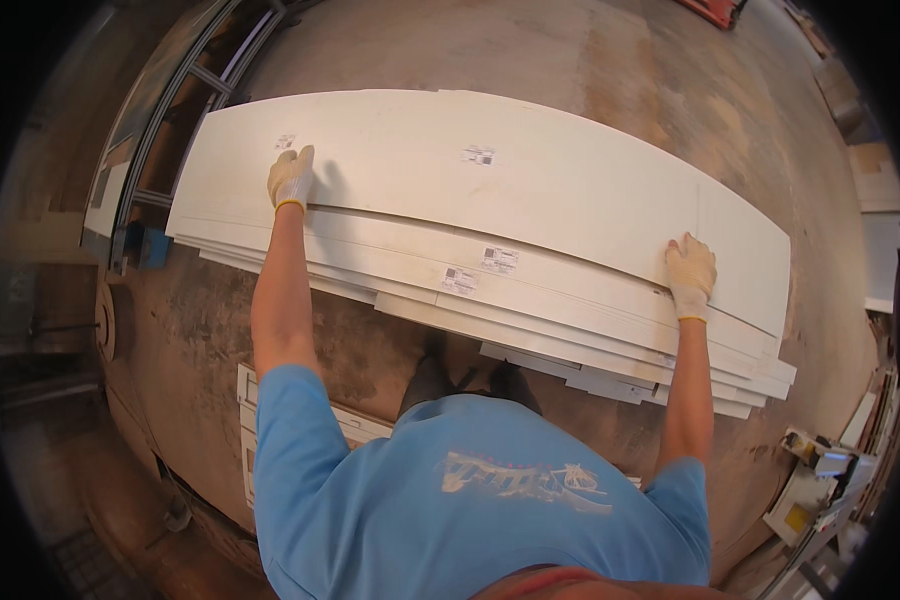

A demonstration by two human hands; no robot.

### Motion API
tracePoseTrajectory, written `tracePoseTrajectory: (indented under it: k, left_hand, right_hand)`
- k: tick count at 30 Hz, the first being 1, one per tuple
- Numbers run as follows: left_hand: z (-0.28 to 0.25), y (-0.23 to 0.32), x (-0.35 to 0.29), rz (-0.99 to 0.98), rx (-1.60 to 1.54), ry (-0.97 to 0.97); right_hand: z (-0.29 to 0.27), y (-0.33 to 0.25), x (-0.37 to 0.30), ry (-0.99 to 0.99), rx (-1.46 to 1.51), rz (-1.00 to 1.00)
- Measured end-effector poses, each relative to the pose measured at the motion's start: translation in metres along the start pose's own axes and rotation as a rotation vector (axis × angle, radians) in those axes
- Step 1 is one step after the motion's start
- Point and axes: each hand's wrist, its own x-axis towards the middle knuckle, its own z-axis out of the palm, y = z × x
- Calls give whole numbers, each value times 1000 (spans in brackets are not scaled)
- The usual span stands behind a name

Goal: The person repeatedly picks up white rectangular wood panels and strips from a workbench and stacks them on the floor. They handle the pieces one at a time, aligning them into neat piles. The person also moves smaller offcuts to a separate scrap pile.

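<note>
A long white panel (570, 190) lies on top of a stack of similar white panels (390, 258) in front of me. Its near edge sits farther back than those of the panels below, and a thin dark gap shows beneath it. My left hand (291, 178), in a pale knit glove with a yellow cuff, is closed at the near edge on the left, fingers bent over the top face. Gloved the same way, my right hand (690, 272) grips that edge toward the right end. Both thumbs are partly hidden. Printed paper labels (478, 155) are stuck on several panels.
Grey metal framing (160, 110) stands beyond the stack's left end. Another white panel piece (248, 425) lies by my feet at the left. Assorted boards and parts (815, 490) are gathered at the lower right. A red object (712, 10) shows at the far right.
</note>
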Motion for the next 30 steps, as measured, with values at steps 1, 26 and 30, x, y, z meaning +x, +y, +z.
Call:
tracePoseTrajectory:
  k: [1, 26, 30]
  left_hand:
    - [12, -10, 8, 9, 82, 98]
    - [42, -102, -115, 1013, 188, 254]
    - [39, -92, -106, 985, 173, 134]
  right_hand:
    - [4, -20, -6, 26, -1, -6]
    - [34, -131, -148, 396, 137, -252]
    - [26, -132, -128, 229, 189, -286]
